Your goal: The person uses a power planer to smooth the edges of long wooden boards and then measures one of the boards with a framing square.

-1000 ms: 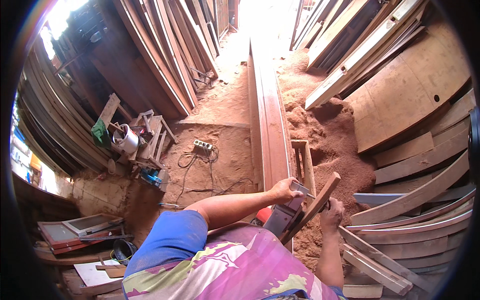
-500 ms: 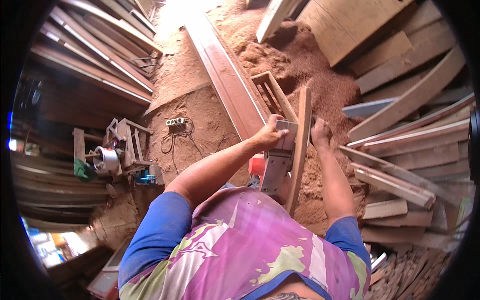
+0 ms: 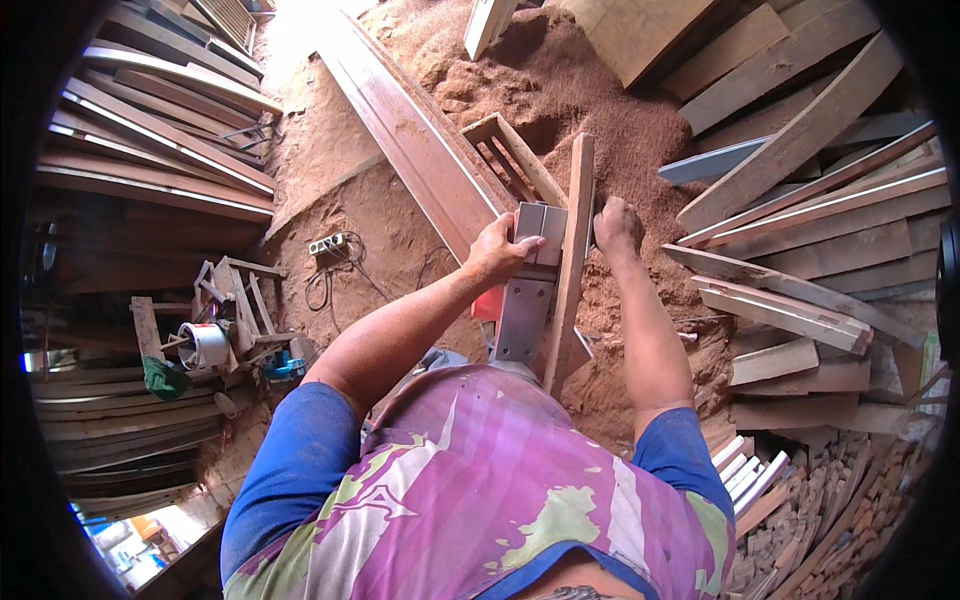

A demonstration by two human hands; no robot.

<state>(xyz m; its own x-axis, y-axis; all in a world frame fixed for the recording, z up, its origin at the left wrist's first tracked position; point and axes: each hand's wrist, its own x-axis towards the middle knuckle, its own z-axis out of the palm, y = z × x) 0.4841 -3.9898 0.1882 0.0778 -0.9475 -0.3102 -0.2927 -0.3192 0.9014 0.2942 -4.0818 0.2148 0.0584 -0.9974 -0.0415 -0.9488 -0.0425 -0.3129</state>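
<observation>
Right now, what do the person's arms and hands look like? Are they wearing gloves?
Nope! No glove shows on the left hand or the right hand. The left forearm and right forearm are bare too. The left sleeve and right sleeve are short and mostly blue. They join a purple-pink shirt with whitish and yellowy-green patches.

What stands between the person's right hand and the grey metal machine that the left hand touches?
The wooden board does: it runs lengthwise between the right hand, on its right, and the metal machine. Nothing visible stands between the left hand and the machine.
</observation>
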